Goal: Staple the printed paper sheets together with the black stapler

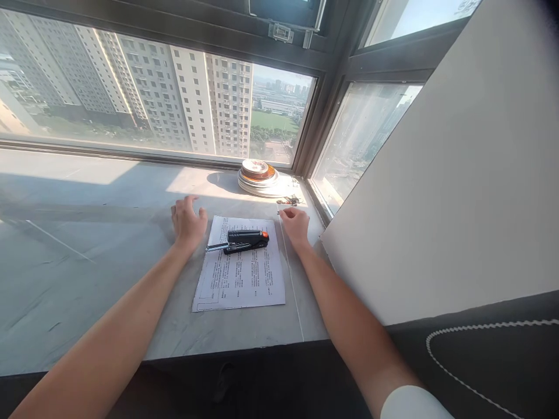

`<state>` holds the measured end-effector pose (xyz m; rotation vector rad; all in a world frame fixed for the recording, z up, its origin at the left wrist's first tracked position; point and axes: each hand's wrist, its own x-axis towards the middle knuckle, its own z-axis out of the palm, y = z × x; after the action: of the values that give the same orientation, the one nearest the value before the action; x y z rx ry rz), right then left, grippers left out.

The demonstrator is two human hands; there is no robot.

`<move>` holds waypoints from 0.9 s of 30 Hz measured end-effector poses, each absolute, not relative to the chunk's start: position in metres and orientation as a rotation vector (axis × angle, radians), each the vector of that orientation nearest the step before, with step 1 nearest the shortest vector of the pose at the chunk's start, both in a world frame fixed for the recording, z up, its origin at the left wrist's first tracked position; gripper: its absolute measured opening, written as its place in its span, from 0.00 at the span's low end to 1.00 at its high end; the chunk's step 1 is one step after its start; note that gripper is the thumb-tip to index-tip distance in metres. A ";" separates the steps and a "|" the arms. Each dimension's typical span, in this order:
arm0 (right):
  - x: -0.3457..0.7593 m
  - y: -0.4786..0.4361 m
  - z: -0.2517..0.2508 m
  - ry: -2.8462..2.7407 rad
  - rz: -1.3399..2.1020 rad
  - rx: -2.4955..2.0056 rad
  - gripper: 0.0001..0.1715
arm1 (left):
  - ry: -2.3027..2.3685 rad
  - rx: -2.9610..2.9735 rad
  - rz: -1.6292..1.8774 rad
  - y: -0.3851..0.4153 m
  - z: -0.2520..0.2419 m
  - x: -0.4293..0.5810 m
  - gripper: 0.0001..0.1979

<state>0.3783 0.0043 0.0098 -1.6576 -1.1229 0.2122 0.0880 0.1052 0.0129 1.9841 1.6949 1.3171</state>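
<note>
A printed paper sheet (244, 273) lies on a grey marble windowsill (87, 262). On its upper part rests a black stapler (243, 241) with an orange end, swung open. My left hand (187, 222) lies on the sill just left of the sheet's top corner, fingers spread and empty. My right hand (295, 224) sits at the sheet's top right corner, fingers curled in a pinch on something small I cannot make out.
A stack of plates (258, 176) stands at the back of the sill near the window corner, with small metal bits (290, 201) beside it. A white wall (458, 174) rises on the right. A dark cushion with white stitching (480, 361) is at the lower right.
</note>
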 end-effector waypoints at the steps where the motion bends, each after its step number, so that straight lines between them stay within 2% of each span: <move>1: 0.385 0.005 0.006 -1.093 0.202 -1.727 0.09 | 1.805 1.984 1.248 0.108 0.009 0.086 0.21; 5: 0.395 0.008 -0.003 -1.100 0.171 -1.884 0.07 | 1.915 2.033 0.965 0.114 -0.002 0.080 0.23; 10: 0.392 0.009 -0.003 -1.115 0.140 -1.913 0.08 | 1.904 2.163 0.907 0.112 -0.003 0.077 0.18; 14: 0.378 0.006 0.009 -1.191 0.057 -1.659 0.15 | 1.903 2.208 0.889 0.113 -0.002 0.076 0.17; 17: 0.359 -0.003 0.024 -1.475 0.208 -1.347 0.22 | 1.871 2.199 0.868 0.117 -0.004 0.077 0.19; 21: 0.335 -0.014 0.032 -1.932 0.422 -1.006 0.20 | 1.939 2.088 0.892 0.121 -0.008 0.078 0.20; 24: 0.325 -0.016 0.025 -2.154 0.430 -0.987 0.24 | 1.945 2.013 0.959 0.121 -0.009 0.078 0.20; 27: 0.322 -0.014 0.016 -2.144 0.405 -1.106 0.21 | 1.898 1.958 1.116 0.119 -0.006 0.079 0.22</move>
<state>0.3221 -0.0139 0.0164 -1.1059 -2.1436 0.4050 0.0793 0.1188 -0.0062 1.9575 1.8980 1.1157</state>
